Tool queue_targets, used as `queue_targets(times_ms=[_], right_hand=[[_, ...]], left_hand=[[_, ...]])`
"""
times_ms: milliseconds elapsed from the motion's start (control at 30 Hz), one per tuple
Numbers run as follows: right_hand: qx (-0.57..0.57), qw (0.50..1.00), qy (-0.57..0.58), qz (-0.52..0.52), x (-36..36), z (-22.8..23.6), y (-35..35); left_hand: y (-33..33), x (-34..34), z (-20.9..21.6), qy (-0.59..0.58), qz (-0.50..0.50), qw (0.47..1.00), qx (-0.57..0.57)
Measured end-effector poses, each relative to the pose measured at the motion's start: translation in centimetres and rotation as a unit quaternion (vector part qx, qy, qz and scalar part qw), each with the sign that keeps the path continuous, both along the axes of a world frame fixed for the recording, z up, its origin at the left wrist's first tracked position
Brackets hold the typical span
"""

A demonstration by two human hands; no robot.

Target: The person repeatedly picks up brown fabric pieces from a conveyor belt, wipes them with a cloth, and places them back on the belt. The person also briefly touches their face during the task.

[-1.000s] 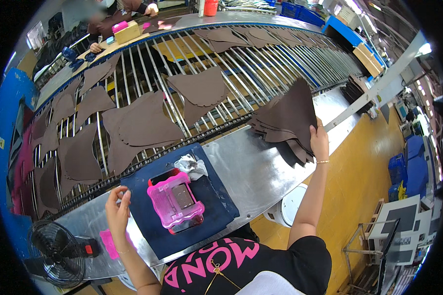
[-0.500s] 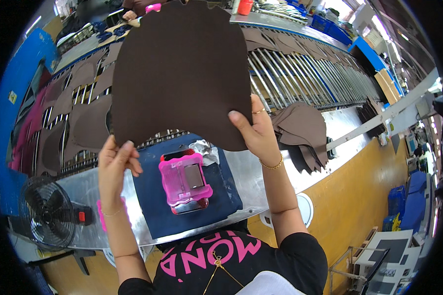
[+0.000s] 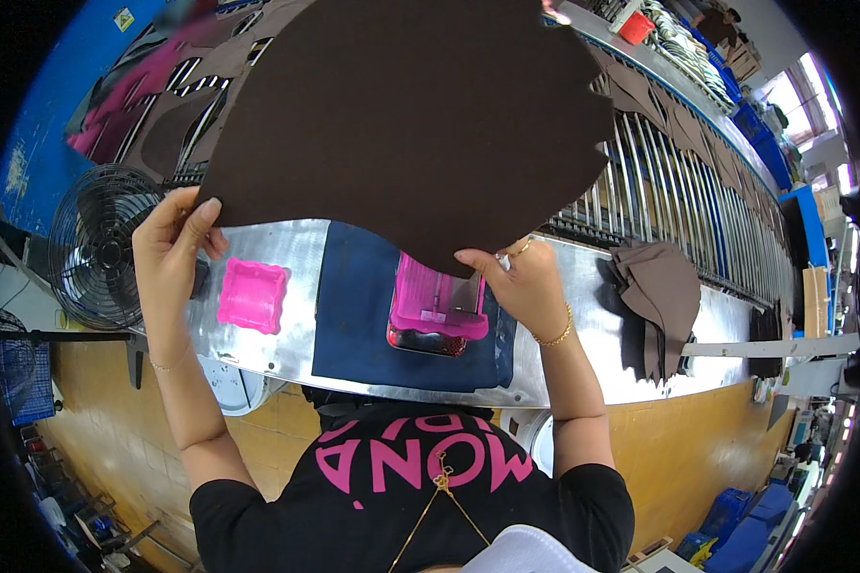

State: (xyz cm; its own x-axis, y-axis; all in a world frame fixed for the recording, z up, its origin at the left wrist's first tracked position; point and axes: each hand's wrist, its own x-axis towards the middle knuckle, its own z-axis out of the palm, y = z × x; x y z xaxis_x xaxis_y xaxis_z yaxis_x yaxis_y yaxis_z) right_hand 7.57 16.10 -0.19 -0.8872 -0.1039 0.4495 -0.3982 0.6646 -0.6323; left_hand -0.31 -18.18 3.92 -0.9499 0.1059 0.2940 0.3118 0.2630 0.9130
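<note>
A large dark brown cut panel, apparently fabric or leather, is held up in front of me by its near corners. Between thumb and fingers, my left hand pinches its left corner. My right hand is closed on the near right corner, thumb on top. Partly hidden under that corner is a pink scalloped plastic tray, resting over a red and dark object on a dark blue mat. A second pink tray lies on the metal table near my left forearm.
Fanned brown panels are stacked on the metal table at right. Behind runs a roller conveyor carrying brown pieces. A black fan stands at left. A white bar crosses at right. Blue bins are at far right.
The panel has turned, its right side swinging outward to show a notched edge. My view has shifted, and both hands keep hold of it. The left pink tray now shows fully.
</note>
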Motion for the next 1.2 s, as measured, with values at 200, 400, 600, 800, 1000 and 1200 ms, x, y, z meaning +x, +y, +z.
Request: queue_targets(times_ms=[200, 400, 600, 800, 1000, 1200], right_hand=[[0.050, 0.999, 0.000, 0.022, 1.2, -0.2, 0.8], [0.090, 0.996, -0.015, 0.009, 4.8, -0.6, 4.5], [-0.001, 0.983, -0.136, -0.124, 11.6, -3.6, 8.1], [-0.136, 0.945, -0.090, -0.282, 19.8, -5.2, 14.3], [-0.195, 0.913, -0.049, -0.354, 18.4, 0.2, 18.7], [-0.225, 0.924, -0.090, -0.294, 6.7, -3.1, 26.5]], left_hand=[[-0.7, 0.9, -2.4, -0.098, -0.029, 0.995, 0.005], [2.8, 1.6, -5.0, -0.183, -0.116, 0.976, -0.027], [10.4, 1.3, -3.9, -0.024, -0.247, 0.950, -0.190], [17.6, 2.0, -3.2, 0.126, -0.380, 0.874, -0.277], [21.9, 1.9, -3.3, 0.235, -0.370, 0.874, -0.211], [17.9, -0.1, -0.6, 0.140, -0.244, 0.946, -0.162]])
